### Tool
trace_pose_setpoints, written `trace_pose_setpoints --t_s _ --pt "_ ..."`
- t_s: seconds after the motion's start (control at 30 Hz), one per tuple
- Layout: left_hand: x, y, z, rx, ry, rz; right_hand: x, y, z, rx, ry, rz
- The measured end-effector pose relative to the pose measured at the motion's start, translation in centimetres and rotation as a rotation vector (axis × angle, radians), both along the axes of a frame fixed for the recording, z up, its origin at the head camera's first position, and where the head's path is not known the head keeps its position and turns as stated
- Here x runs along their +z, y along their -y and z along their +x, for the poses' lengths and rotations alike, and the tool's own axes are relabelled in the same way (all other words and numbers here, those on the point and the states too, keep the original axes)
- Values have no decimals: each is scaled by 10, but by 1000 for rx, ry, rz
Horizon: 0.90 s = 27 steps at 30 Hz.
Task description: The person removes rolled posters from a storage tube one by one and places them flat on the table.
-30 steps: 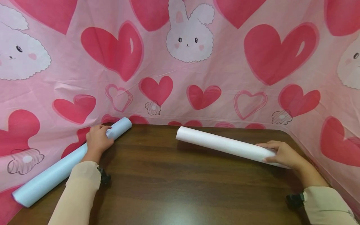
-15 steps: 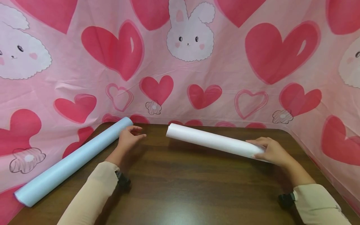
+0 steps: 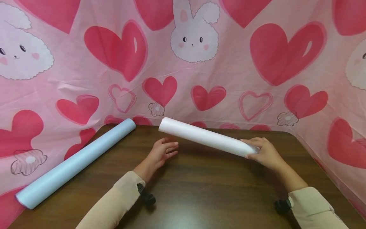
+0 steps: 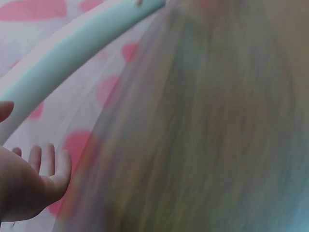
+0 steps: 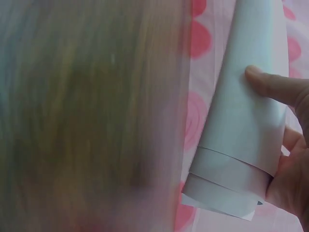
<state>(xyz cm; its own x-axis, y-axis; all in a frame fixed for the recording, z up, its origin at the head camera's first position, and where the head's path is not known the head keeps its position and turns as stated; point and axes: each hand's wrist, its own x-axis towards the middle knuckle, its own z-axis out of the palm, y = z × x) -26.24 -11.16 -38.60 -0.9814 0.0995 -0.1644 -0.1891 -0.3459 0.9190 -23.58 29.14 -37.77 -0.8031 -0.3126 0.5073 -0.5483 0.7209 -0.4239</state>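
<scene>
A white paper roll (image 3: 203,135) slants across the back of the table, its left end raised. My right hand (image 3: 264,152) grips its right end; in the right wrist view the thumb (image 5: 273,87) lies along the roll, and stepped paper layers show at the near end. My left hand (image 3: 160,154), fingers apart and relaxed, is just below the roll's left end and holds nothing. In the left wrist view its fingers (image 4: 50,162) spread beneath the pale roll. A light blue roll (image 3: 77,162) lies diagonally at the table's left edge, untouched.
The dark wooden table (image 3: 200,190) has rounded back corners. A pink cloth (image 3: 228,70) with hearts and rabbits hangs behind and along both sides. Each wrist carries a small black camera, such as the left one (image 3: 147,197).
My left hand has let go of the light blue roll and moved right, toward the white one. My right hand has brought the white paper roll leftward, its left end rising.
</scene>
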Motion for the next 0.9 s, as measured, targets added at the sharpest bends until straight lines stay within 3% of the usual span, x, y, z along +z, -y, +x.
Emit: trace_pose_setpoints --t_s 0.17,0.33,0.43,0.67,0.9 --pt "0 -31 11 -71 7 84 -1 16 1 -18 -11 -79" --pt "3 -57 17 -85 -31 172 -3 34 1 -30 -6 -126" --pt "6 -71 20 -56 -63 236 -4 45 1 -32 -7 -138" --pt "8 -90 17 78 -100 395 -4 66 4 -31 20 -145" --pt "12 -91 11 182 -162 373 1 79 8 -2 78 -86"
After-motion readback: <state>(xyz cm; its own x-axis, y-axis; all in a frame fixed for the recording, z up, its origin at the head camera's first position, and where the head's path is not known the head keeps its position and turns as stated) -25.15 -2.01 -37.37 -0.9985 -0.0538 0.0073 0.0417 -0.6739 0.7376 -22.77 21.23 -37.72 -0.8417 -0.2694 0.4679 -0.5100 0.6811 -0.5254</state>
